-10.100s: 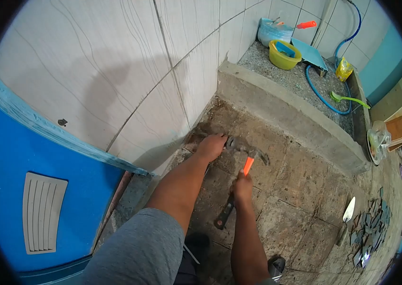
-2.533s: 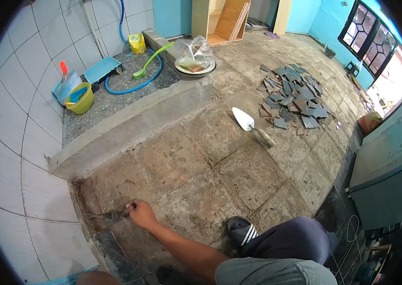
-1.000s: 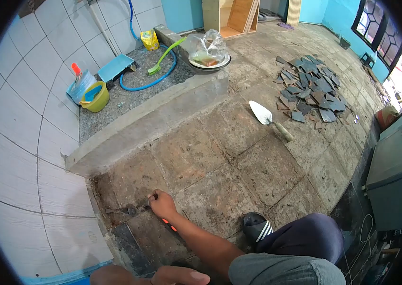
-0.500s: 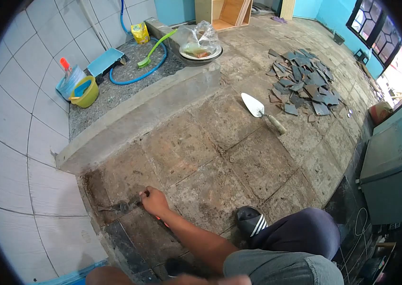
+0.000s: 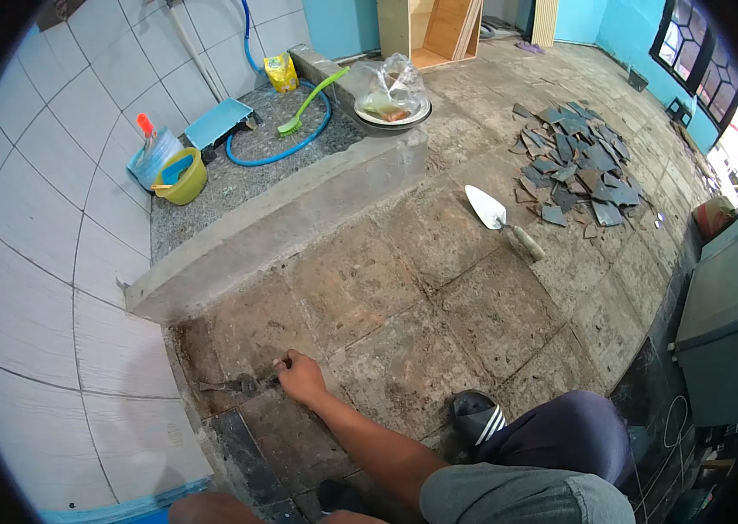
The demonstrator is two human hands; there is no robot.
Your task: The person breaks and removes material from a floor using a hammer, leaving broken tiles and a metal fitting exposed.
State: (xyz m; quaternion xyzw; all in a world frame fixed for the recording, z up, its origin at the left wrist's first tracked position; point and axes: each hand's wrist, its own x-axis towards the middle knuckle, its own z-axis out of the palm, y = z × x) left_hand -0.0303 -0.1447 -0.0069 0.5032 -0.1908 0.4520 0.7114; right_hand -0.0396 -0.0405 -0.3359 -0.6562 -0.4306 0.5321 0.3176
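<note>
My right hand (image 5: 301, 377) reaches low over the floor near the left wall. Its fingers are closed round the handle of a dark hammer (image 5: 247, 384), as far as I can see; the hand hides most of the handle. The hammer's head is close to the ground, and a thin dark metal-looking strip (image 5: 213, 387) runs left from it in a bare corner of the floor. Just below is a dark slate-like tile (image 5: 242, 444) along the wall. Bare skin shows at the bottom edge, but my left hand cannot be made out there.
A pointed trowel (image 5: 501, 220) lies ahead, beside a heap of broken dark tiles (image 5: 580, 162). A concrete curb (image 5: 290, 231) borders a speckled slab with a blue hose (image 5: 255, 162), green brush (image 5: 292, 125) and yellow-green tub (image 5: 184, 182). My sandalled foot (image 5: 475, 416) rests on the floor.
The whole view has shifted slightly right and down. A blurred strip of skin at the bottom edge has mostly dropped out of sight. My right hand keeps its closed grip near the same floor corner.
</note>
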